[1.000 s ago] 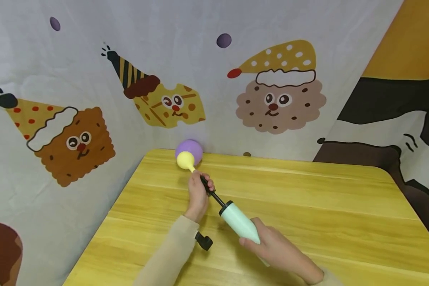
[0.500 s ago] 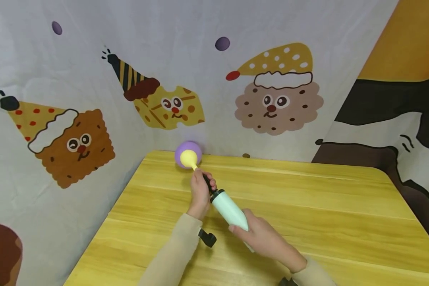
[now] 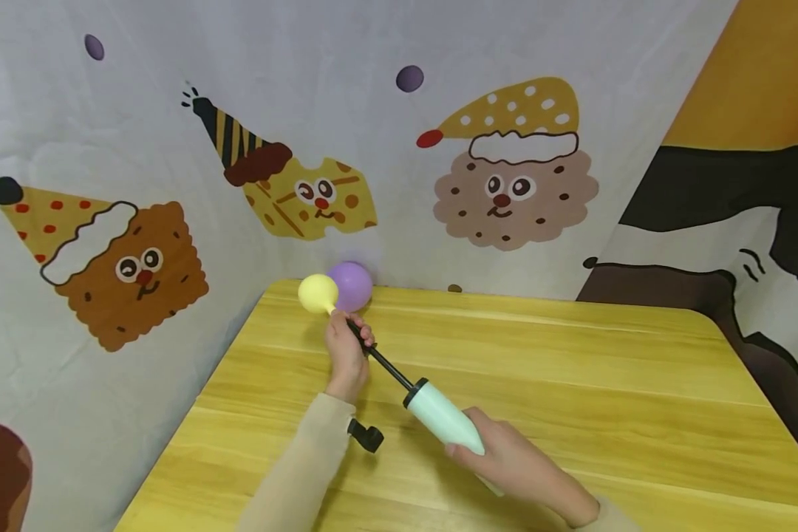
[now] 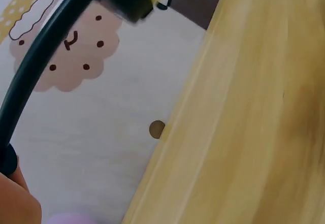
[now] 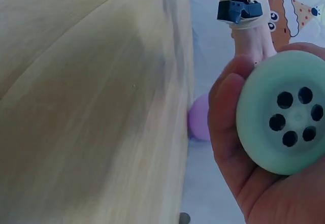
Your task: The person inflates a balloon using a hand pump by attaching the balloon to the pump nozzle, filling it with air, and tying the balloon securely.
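In the head view my left hand (image 3: 347, 349) grips the black front end of a balloon pump, with the neck of a small yellow balloon (image 3: 318, 293) at its thumb. The balloon is partly inflated and round. My right hand (image 3: 515, 462) is wrapped around the mint-green barrel of the pump (image 3: 444, 418). A long stretch of black rod (image 3: 391, 368) shows between the two hands, so the pump is drawn out. From the right wrist, the pump's round end cap (image 5: 297, 115) with several dark holes faces the camera, fingers curled around it.
A purple balloon (image 3: 352, 287) rests at the far edge of the wooden table (image 3: 572, 369), against a printed cloth backdrop (image 3: 372, 44). It lies just behind the yellow balloon. A black strap mount (image 3: 367, 436) sits on my left wrist.
The pump was pushed together half a second ago and is now pulled out again, the right hand moving back. The left hand and yellow balloon have shifted left, uncovering more of the purple balloon.
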A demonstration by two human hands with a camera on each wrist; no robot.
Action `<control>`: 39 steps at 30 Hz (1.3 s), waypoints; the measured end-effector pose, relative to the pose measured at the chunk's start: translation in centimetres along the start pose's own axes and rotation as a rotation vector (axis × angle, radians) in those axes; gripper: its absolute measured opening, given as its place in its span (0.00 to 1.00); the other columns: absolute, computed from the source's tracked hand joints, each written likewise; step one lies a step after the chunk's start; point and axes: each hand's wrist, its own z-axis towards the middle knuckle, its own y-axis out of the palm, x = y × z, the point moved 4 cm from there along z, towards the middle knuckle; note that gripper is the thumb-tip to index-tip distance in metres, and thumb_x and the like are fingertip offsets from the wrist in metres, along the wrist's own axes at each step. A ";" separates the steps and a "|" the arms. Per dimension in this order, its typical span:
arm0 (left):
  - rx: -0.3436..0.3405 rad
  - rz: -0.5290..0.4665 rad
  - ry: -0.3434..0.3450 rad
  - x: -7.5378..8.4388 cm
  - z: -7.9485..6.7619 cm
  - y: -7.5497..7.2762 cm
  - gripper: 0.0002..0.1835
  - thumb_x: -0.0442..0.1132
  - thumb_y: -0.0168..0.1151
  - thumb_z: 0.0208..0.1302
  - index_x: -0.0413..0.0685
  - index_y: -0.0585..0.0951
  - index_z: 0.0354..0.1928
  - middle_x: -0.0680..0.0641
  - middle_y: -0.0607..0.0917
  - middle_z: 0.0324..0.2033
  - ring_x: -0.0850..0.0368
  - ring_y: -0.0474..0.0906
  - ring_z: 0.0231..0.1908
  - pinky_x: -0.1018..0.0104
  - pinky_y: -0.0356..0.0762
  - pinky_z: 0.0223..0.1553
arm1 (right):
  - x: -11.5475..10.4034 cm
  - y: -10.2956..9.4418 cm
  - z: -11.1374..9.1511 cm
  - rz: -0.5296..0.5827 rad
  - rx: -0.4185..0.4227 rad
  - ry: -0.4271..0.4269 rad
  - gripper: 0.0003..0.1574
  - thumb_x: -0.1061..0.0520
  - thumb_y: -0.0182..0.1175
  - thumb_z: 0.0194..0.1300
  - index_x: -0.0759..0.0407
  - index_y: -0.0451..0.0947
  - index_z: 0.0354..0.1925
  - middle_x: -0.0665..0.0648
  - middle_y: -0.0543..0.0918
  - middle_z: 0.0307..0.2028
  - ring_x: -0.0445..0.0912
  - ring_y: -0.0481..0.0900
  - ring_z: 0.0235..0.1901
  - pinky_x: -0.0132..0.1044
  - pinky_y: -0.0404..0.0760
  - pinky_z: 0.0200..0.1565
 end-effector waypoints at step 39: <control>0.060 -0.079 -0.001 0.5 -0.8 -0.8 0.20 0.44 0.35 0.86 0.47 0.67 0.32 0.52 0.72 0.21 0.64 0.67 0.16 0.76 0.65 0.16 | -1.1 0.0 0.2 -0.048 -0.012 -0.010 0.35 0.36 0.58 0.75 0.63 0.71 0.62 0.47 0.79 0.31 0.38 0.75 0.26 0.35 0.77 0.25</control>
